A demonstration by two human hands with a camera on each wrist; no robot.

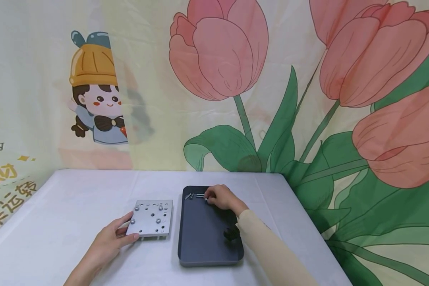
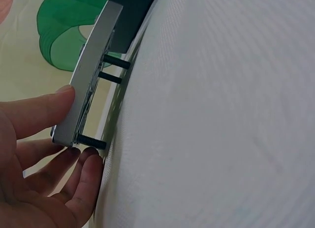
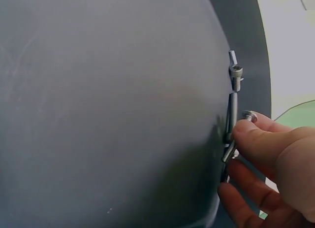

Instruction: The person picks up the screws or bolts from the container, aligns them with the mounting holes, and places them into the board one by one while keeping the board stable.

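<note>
My left hand [image 1: 105, 243] grips a square silver metal plate [image 1: 146, 228] by its left side, the thumb on its near edge. Holes dot the plate, and several socket head screws [image 1: 158, 220] sit in it. In the left wrist view, dark threaded screw shanks [image 2: 91, 141] stick out of its underside. Over the far end of the dark grey tray [image 1: 203, 242], my right hand [image 1: 221, 197] pinches a socket head screw [image 3: 250, 116] between thumb and index finger. More loose screws [image 3: 236, 78] lie along the tray's far end, partly hidden by the fingers.
A white cloth covers the table [image 1: 75, 214], with the tray to the right of the plate. Beside the right sleeve [image 1: 268, 246], a small black object [image 1: 231, 233] overlaps the tray. Behind the table hangs a printed curtain [image 1: 153, 79] with tulips.
</note>
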